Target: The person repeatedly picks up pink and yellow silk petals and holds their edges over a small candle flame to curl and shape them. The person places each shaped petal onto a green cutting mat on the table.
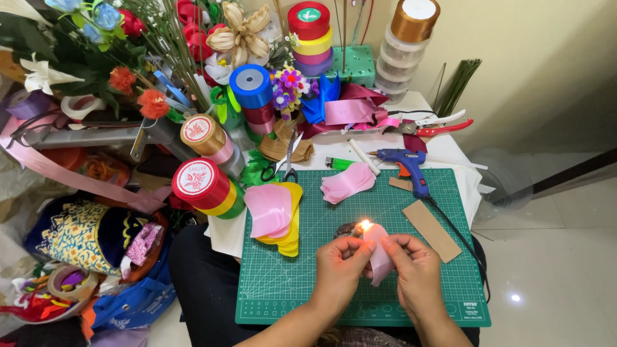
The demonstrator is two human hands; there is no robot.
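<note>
My left hand (339,265) and my right hand (414,266) together hold a pink ribbon petal (378,256) upright over the green cutting mat (276,283). A small flame (365,225) burns at the petal's top left edge, just above a dark candle holder (347,229) partly hidden behind my left fingers. Both hands pinch the petal from either side, thumbs near its upper part.
Stacks of cut pink (268,209) and yellow petals (290,241) lie on the mat's left; more pink petals (347,182) sit at its top. A blue glue gun (405,159), cardboard strips (432,230), scissors (287,157), red pliers (434,126) and ribbon spools (200,184) crowd the back and left.
</note>
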